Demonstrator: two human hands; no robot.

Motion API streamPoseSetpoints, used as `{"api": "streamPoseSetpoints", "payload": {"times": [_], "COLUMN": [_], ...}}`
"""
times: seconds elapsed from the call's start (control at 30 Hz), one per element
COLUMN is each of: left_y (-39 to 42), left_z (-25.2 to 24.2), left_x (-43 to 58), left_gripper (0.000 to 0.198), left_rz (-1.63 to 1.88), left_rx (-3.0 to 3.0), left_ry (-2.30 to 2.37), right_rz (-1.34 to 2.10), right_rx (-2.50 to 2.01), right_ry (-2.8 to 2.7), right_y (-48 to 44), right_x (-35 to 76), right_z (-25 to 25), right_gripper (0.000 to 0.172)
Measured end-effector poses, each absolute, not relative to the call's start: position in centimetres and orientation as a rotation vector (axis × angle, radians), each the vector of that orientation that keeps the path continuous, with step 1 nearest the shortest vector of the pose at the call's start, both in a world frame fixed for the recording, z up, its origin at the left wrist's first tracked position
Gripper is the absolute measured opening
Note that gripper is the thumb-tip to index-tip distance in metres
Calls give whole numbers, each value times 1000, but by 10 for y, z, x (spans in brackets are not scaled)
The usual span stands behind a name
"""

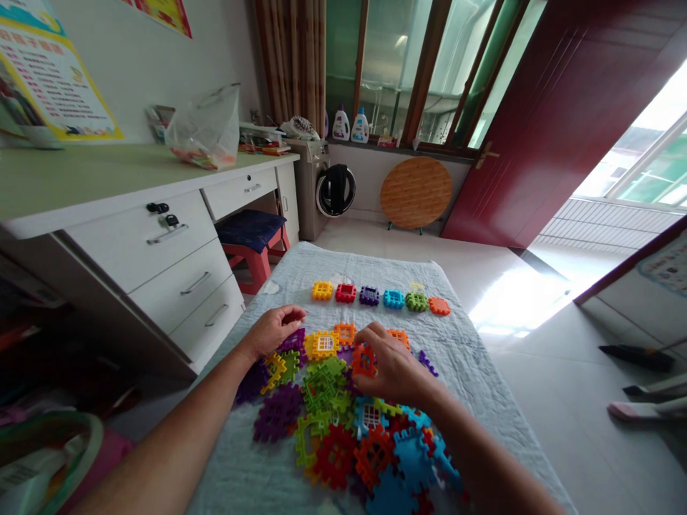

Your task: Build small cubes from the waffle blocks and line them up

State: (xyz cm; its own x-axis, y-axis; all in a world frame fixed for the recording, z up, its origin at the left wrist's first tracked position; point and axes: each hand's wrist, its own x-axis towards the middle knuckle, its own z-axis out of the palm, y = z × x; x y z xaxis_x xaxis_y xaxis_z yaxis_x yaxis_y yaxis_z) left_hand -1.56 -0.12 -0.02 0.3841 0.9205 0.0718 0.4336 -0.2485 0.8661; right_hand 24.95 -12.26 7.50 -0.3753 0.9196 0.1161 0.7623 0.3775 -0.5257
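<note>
My left hand (pixel 275 329) rests at the left edge of a loose pile, its fingers loosely bent and apart from the thumb, with nothing visible between them. A purple building piece (pixel 293 339) lies right by its thumb. My right hand (pixel 394 366) pinches an orange square building piece (pixel 365 361) with a windowed middle, over the pile. Under and around it lie notched plastic pieces: a yellow window piece (pixel 323 345), green pieces (pixel 320 386), a red piece (pixel 337 456) and blue pieces (pixel 413 458). My right forearm hides some of the pile.
Beyond the pile, assembled blocks stand in a row, from a yellow block (pixel 323 290) to an orange block (pixel 439 306). A pale quilted cloth (pixel 225 476) covers the table. A desk (pixel 144 175) and a stool (pixel 252 232) stand left; a tub (pixel 96 443) sits low left.
</note>
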Motion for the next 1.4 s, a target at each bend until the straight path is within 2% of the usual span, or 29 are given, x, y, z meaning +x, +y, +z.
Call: {"api": "streamPoseSetpoints", "payload": {"times": [0.13, 0.23, 0.37, 0.6, 0.83, 1.23, 1.4], "left_y": [-2, -1, -1, -1, -1, -3, -3], "left_z": [0, 0, -1, -1, -1, 3, 2], "left_x": [-15, -16, -16, -15, -15, -15, -15], "left_gripper": [28, 29, 29, 30, 29, 29, 29], "left_rz": [771, 776, 774, 763, 769, 771, 781], "left_rx": [1845, 1840, 1837, 1827, 1834, 1820, 1816], "left_ry": [1177, 1177, 1172, 1180, 1179, 1187, 1187], "right_rz": [821, 611, 433, 408, 407, 348, 317], "right_rx": [-1441, -1560, -1658, -1713, -1735, -1690, -1709], "right_ry": [-1899, -1781, -2007, -2212, -2159, -2213, -2173], "right_y": [-104, -90, -85, -84, -83, -83, -84], "right_x": [291, 325, 343, 330, 333, 320, 320], "right_z": [77, 68, 49, 31, 24, 27, 29], "right_gripper": [41, 42, 42, 42, 52, 33, 38]}}
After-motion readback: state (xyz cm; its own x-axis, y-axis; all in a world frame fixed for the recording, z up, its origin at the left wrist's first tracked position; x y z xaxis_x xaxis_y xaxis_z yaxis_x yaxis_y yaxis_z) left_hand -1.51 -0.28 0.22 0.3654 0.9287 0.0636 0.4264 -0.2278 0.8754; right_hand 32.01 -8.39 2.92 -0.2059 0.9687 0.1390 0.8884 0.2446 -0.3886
